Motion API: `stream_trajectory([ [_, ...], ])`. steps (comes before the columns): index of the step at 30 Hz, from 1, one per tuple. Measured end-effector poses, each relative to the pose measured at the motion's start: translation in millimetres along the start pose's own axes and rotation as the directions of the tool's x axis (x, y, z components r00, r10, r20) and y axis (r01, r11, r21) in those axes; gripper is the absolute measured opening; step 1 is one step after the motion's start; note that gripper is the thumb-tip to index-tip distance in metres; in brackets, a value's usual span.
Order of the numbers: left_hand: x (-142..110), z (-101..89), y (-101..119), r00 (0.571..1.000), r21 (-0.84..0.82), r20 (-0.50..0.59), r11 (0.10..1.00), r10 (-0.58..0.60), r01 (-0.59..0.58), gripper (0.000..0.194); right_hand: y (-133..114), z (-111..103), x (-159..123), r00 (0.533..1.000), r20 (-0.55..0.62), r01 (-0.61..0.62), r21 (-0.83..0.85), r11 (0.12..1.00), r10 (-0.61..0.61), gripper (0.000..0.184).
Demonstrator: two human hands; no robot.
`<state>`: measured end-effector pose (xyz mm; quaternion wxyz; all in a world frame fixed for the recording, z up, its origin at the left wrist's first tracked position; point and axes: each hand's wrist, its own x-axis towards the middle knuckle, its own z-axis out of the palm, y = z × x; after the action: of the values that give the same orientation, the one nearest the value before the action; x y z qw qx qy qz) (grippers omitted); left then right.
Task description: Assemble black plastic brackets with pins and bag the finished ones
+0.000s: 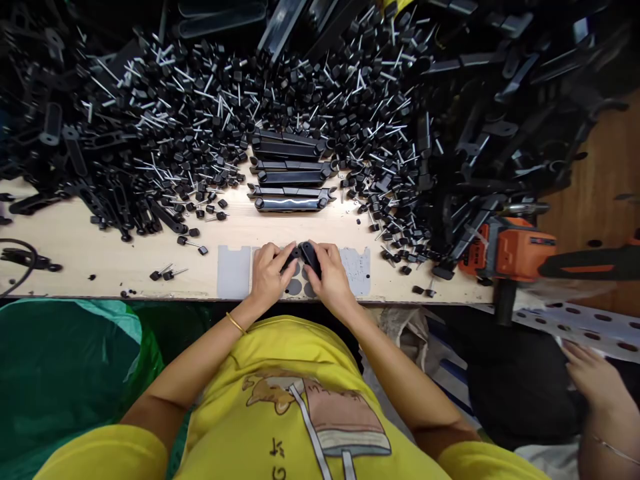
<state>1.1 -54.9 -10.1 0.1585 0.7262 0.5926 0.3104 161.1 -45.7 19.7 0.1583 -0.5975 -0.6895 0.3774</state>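
A narrow, black piece of apparently moulded plastic (290,257) was gripped between the thumb and fingers of the left hand (268,272). A black, round-ended bar of the same apparent material (312,257) was held likewise in the right hand (330,275). The hands were set close together, their grips narrow, and the two parts were angled toward each other, with their far ends meeting or nearly so between the fingertips. Whether the parts were joined could not be told, as much of each was covered.

Both parts were judged light and stiff, with little flex to be expected. The smooth faces were judged somewhat slippery, so a hold on the long side edges is advised, with the facing ends left uncovered. Breakage was considered unlikely under a light grip, although thin end features could be marked by forced twisting.

Directly beneath the hands, a flat, grey sheet with darker round spots (294,287) was laid on a pale wooden bench (235,230). Straight beyond the hands, long, black bar assemblies (291,204) were arranged in a row. Farther beyond, small black blocks with silver metal pins (300,90) were heaped.
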Motion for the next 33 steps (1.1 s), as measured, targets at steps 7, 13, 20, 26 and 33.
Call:
stream_trajectory([
  [7, 2.6, 10.1, 3.1, 0.996, 0.001, 0.064, 0.998, -0.063, 0.063, 0.033, 1.4, 0.5, 3.2, 1.000, -0.009, 0.020, 0.017, 1.000, -0.020, 0.053],
  [13, 6.0, 11.7, 5.0, 0.995, 0.134, 0.094, 0.991, -0.037, 0.024, 0.032, 5.1, -1.3, 3.7, 0.998, -0.040, 0.044, 0.043, 0.998, -0.042, 0.054],
  [20, 9.0, 9.9, 15.6, 0.975, 0.273, 0.214, 0.962, -0.053, -0.008, 0.032, 13.6, 5.5, 4.4, 0.985, -0.118, 0.137, 0.090, 0.986, -0.126, 0.052],
  [26, 11.5, 17.8, 24.9, 0.974, 0.256, 0.168, 0.961, -0.153, 0.107, 0.030, 15.3, 8.9, 3.7, 0.981, -0.140, 0.148, 0.063, 0.987, -0.138, 0.054],
  [33, 36.6, 7.3, -14.2, 0.928, -0.026, 0.318, 0.980, 0.193, -0.195, 0.025, 11.7, 7.4, 3.1, 0.983, -0.134, 0.132, 0.046, 0.990, -0.125, 0.058],
])
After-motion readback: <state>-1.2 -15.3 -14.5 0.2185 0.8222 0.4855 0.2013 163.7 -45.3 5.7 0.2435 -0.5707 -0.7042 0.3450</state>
